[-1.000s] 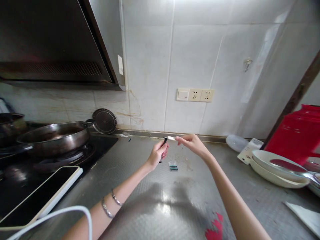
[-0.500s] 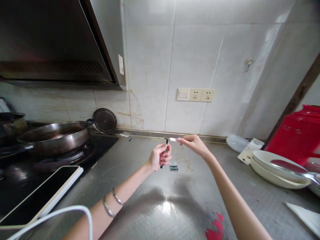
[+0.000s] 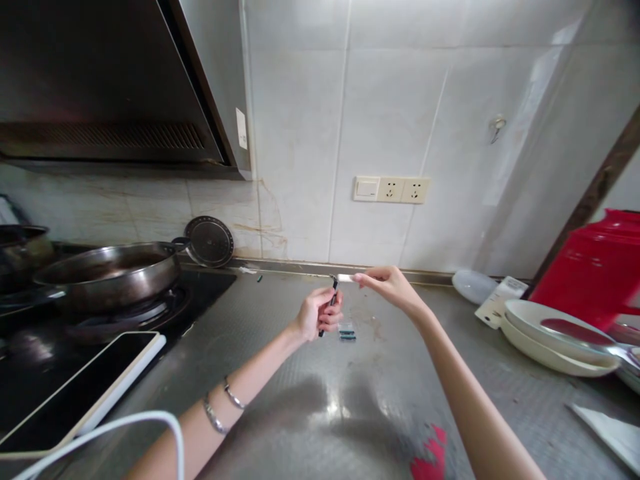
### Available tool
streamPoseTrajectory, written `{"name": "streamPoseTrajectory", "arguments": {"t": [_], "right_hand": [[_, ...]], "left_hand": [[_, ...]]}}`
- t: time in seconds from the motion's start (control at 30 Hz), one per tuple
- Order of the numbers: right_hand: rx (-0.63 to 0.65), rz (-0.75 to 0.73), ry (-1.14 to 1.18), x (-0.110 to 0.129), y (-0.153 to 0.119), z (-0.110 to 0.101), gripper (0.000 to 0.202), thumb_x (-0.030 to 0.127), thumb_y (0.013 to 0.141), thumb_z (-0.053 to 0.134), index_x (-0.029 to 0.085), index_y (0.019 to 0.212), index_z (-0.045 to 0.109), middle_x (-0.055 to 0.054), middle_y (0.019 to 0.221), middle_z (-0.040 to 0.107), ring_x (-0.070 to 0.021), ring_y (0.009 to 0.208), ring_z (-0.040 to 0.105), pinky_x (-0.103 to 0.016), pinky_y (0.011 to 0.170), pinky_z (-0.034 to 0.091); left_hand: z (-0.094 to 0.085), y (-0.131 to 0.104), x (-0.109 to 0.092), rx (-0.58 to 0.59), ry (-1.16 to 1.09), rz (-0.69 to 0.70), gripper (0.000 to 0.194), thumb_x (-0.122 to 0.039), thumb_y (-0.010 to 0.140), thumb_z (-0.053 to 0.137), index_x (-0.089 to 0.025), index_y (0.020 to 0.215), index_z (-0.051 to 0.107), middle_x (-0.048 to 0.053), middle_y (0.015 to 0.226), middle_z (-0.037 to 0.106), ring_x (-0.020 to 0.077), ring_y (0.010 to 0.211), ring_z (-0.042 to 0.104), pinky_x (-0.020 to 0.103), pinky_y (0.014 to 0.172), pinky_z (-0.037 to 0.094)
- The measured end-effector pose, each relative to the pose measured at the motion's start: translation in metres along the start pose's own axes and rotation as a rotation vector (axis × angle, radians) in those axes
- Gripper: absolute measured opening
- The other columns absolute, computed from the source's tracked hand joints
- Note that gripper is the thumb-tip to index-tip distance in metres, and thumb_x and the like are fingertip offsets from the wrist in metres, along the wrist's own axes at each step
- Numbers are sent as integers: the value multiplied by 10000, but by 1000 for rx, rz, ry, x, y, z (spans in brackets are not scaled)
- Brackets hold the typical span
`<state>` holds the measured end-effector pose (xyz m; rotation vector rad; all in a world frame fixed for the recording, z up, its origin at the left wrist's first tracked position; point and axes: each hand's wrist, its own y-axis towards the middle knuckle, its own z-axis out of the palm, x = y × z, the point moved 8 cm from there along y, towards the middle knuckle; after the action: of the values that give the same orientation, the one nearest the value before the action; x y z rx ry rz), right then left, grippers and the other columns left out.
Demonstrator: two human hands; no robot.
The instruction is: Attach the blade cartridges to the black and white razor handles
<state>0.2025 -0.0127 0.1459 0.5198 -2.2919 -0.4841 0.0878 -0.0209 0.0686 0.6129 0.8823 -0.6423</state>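
- Left fingers [image 3: 330,318]: wrapped around a slim black tool [image 3: 335,287], slightly tilted above the counter [image 3: 385,407].
- Right fingers [image 3: 369,281]: pinching one end of a white piece [image 3: 345,278], other end by the tool's top; contact unclear.
- Clear case [image 3: 347,332]: on the counter, near left hand.
- Risks, judged: one-ended pinch might let the piece slip; slack left grip, the tool twist.

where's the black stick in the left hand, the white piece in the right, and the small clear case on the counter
Black stick [image 3: 335,286], head view: its exposed upper part.
White piece [image 3: 345,278], head view: middle of its visible part.
Small clear case [image 3: 347,335], head view: its middle.
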Motion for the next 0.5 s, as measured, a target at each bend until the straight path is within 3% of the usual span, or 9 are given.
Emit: {"name": "streamPoseTrajectory", "arguments": {"t": [0.13, 0.3, 0.5], "right_hand": [[6, 22, -25, -9, 0, 0, 547, 621, 713, 476, 126, 531, 623, 21, 465, 405, -87, 496, 346, -226, 485, 217], [-36, 132, -46, -32, -3, -20, 565, 638, 702, 480, 115, 567, 642, 29, 448, 342, -79, 466, 301, -231, 463, 187], [-5, 118, -71, -1, -10, -33, 560, 635, 727, 457, 124, 600, 646, 38, 467, 303, -78, 470, 276, -227, 461, 183]], "left_hand": [[2, -1, -4, 5, 49, 9, 226, -365, 804, 470, -166, 710, 421, -82, 509, 198, 25, 369, 107, 121, 309, 107], [-6, -2, -16, -79, 266, 78, 261, -408, 782, 505, -167, 717, 427, -84, 505, 225, 27, 363, 156, 143, 329, 100], [-14, -7, -35, -291, 695, 315, 331, -423, 740, 562, -149, 594, 447, -62, 485, 334, 45, 433, 279, 191, 416, 208]]}}
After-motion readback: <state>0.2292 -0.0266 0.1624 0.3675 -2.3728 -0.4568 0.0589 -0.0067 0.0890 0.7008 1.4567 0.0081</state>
